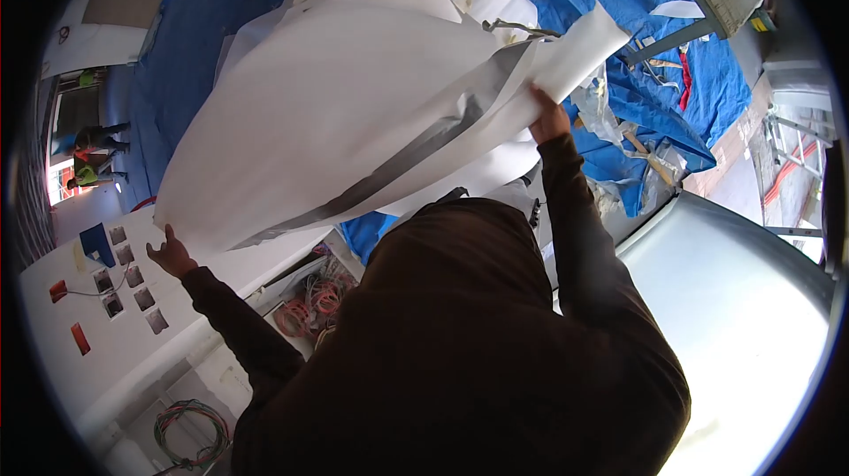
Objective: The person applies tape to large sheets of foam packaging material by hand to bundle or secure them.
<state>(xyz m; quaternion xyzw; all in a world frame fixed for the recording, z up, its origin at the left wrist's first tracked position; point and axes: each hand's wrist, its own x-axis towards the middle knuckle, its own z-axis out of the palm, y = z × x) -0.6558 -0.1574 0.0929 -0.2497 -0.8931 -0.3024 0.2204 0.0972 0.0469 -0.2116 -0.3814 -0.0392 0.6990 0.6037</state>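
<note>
A large white sheet (354, 104) spreads in front of me, with a grey strip (389, 166) running along its near edge. My right hand (550, 119) is closed on the sheet where its edge folds over into a roll at the right. At the far left corner of the sheet is my left hand (172, 254), its thumb and index finger spread apart and the index fingertip right at the sheet's edge. Dark brown sleeves cover both my arms.
Blue tarp (195, 60) lies under and around the sheet. Scraps of clear plastic (601, 109) litter the right side. A white panel with square cut-outs (133, 276) stands left, near coiled cables (191, 432). Other people (88, 157) are far off at left.
</note>
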